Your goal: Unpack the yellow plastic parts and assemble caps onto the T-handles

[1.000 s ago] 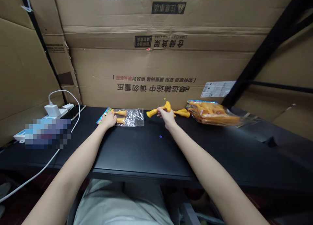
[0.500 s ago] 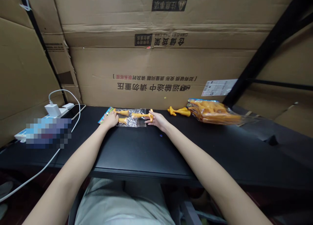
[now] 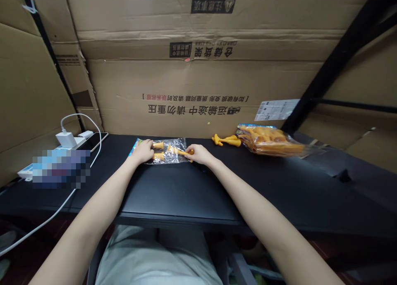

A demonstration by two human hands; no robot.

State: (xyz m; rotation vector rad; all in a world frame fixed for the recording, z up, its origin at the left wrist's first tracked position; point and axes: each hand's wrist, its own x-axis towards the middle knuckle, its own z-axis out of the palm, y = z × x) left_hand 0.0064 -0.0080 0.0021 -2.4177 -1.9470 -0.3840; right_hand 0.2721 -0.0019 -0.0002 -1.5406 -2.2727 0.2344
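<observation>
A clear plastic bag [image 3: 178, 143] with a colourful header lies flat on the black table. My left hand [image 3: 142, 151] is closed over its header end at the left. Beside those fingers, two orange plastic toys [image 3: 158, 156] show inside the bag, their other ends hidden by the hand. At the bag's right end, my right hand [image 3: 199, 154] pinches another orange toy [image 3: 176, 151] by its wider end. Its flared end points left, over or inside the bag; I cannot tell which.
Back right, loose orange toys [image 3: 228, 140] lie beside a stack of filled bags [image 3: 269, 142]. On the left are a power strip with a white charger [image 3: 65, 140], a phone [image 3: 98, 140] and a trailing white cable [image 3: 70, 196]. Cardboard [image 3: 198, 78] walls the back.
The toy in my right hand has tilted, its gripped end now lower and nearer me. My left hand has shifted slightly right and covers more of the header.
</observation>
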